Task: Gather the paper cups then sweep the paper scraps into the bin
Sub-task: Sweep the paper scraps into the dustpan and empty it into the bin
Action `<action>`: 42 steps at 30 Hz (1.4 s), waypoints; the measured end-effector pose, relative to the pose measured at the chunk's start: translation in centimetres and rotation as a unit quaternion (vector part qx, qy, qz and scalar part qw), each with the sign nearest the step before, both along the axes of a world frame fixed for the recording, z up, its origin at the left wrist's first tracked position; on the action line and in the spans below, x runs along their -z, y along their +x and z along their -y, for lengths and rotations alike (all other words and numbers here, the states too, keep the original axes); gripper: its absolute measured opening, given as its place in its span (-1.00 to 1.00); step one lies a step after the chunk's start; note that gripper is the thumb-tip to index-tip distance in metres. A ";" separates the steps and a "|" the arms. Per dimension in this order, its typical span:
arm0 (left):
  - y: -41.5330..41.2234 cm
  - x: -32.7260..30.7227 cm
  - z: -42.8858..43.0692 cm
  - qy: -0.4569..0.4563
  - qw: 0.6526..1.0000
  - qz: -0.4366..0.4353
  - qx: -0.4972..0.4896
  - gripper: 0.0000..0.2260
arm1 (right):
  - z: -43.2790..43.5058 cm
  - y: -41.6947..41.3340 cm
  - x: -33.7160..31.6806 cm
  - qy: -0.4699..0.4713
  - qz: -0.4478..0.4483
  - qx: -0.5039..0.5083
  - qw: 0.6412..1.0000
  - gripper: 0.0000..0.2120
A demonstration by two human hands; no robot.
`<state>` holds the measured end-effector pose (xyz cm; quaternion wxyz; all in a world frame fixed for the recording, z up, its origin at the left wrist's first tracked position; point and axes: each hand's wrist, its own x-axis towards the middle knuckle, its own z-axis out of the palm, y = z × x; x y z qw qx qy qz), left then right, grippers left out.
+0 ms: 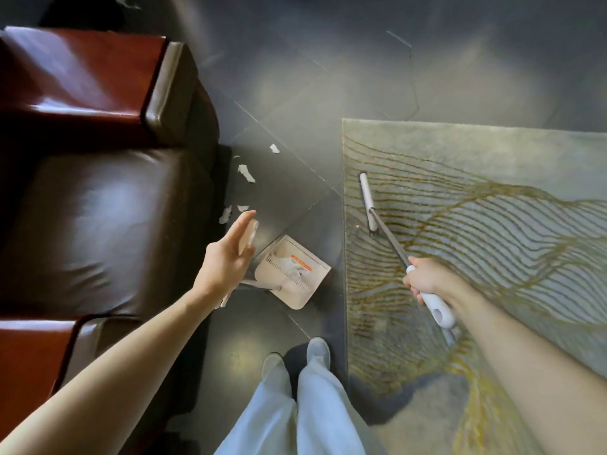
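Right hand [423, 284] clamps the broom [367, 200], head parked on the rug [499, 178] at centre right, apparently out of the way; left hand [226, 257], fingers straight and empty, hovers above the centre dustpan [313, 257], near paper scraps [245, 173].

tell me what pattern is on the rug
The rug has wavy gold lines on a pale grey-green ground, shown best in the head view.
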<state>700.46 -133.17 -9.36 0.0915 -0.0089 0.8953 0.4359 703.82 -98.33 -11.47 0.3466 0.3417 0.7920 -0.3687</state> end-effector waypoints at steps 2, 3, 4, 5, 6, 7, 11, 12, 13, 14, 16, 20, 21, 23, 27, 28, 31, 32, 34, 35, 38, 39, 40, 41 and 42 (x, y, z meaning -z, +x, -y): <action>0.4 0.3 0.4 -0.013 1.000 0.005 -0.001 -0.46 | 0.6 -0.4 1.4 -0.019 0.004 0.014 1.000 -0.50; 0.5 0.5 0.6 -0.018 1.000 0.012 -0.004 -0.46 | 1.1 -0.4 2.0 -0.032 0.005 0.021 0.999 -0.50; 0.5 0.7 0.8 -0.023 1.000 0.020 -0.007 -0.47 | 1.9 -0.3 2.5 -0.043 0.008 0.025 0.999 -0.48; 0.5 0.9 0.9 -0.027 0.999 0.029 -0.009 -0.47 | 2.7 0.0 2.7 -0.053 0.014 0.024 0.998 -0.44; 0.5 1.0 0.9 -0.030 0.999 0.037 -0.007 -0.46 | 3.5 0.3 2.8 -0.064 0.016 0.023 0.998 -0.40; 0.5 1.2 1.0 -0.033 0.999 0.043 -0.004 -0.46 | 4.0 0.7 2.9 -0.077 0.013 0.028 0.997 -0.35; 0.1 1.5 1.3 -0.040 0.998 0.039 -0.009 -0.44 | 4.4 1.0 2.4 -0.137 0.003 0.102 0.985 -0.30; -0.1 1.5 1.2 -0.040 0.998 0.038 -0.007 -0.44 | 4.4 0.8 2.0 -0.139 0.003 0.107 0.984 -0.30; -0.2 1.3 1.0 -0.036 0.999 0.041 -0.004 -0.44 | 4.4 0.6 1.7 -0.131 0.000 0.098 0.986 -0.30; -0.3 1.2 0.7 -0.029 0.999 0.045 0.001 -0.44 | 4.3 0.4 1.3 -0.115 -0.005 0.080 0.990 -0.31; -0.3 1.0 0.2 -0.019 0.998 0.055 0.014 -0.44 | 4.0 0.1 0.6 -0.074 -0.021 0.043 0.996 -0.32; -0.4 0.9 -0.3 -0.013 0.999 0.052 0.008 -0.44 | 2.5 -0.7 0.0 -0.005 -0.042 -0.009 0.999 -0.35; -0.4 0.9 -0.4 -0.012 0.999 0.049 0.000 -0.44 | 2.2 -1.0 0.1 0.013 -0.044 -0.020 0.999 -0.36; -0.1 1.0 -0.7 -0.011 0.999 0.044 -0.013 -0.45 | 2.0 -1.6 0.5 0.035 -0.043 -0.039 0.998 -0.38; 0.0 1.2 -0.9 -0.025 0.999 0.027 -0.023 -0.46 | 2.6 -2.4 2.5 0.010 -0.029 -0.023 0.999 -0.45; 0.0 1.3 -0.9 -0.030 0.999 0.023 -0.022 -0.45 | 3.0 -2.3 3.0 -0.007 -0.026 -0.021 0.999 -0.44; -0.3 1.6 -1.1 -0.031 0.999 0.022 -0.025 -0.45 | 4.0 -1.8 3.9 -0.061 -0.007 -0.021 0.998 -0.38; -0.4 1.6 -1.2 -0.032 0.999 0.023 -0.026 -0.45 | 4.1 -1.7 4.0 -0.079 -0.002 -0.013 0.997 -0.36; -0.5 1.7 -1.3 -0.035 0.999 0.027 -0.030 -0.44 | 3.8 -1.8 4.0 -0.108 0.008 0.012 0.994 -0.29; -0.5 1.7 -1.4 -0.034 0.998 0.030 -0.033 -0.43 | 3.6 -2.0 3.8 -0.117 0.011 0.026 0.993 -0.27; -0.7 1.6 -1.7 -0.013 0.999 0.035 -0.037 -0.44 | 3.4 -2.8 2.7 -0.116 0.001 0.031 0.993 -0.28; -0.8 1.5 -1.8 -0.008 0.999 0.035 -0.040 -0.44 | 3.4 -3.0 2.3 -0.107 -0.005 0.015 0.994 -0.29; -0.9 1.5 -2.0 -0.005 0.998 0.035 -0.045 -0.44 | 3.3 -3.2 1.8 -0.099 -0.011 -0.003 0.995 -0.30; -1.1 1.4 -2.1 -0.004 0.998 0.032 -0.050 -0.44 | 3.1 -3.5 1.4 -0.089 -0.017 -0.021 0.996 -0.31; -1.2 1.4 -2.1 -0.005 0.998 0.028 -0.053 -0.45 | 2.9 -3.8 1.0 -0.081 -0.020 -0.038 0.996 -0.32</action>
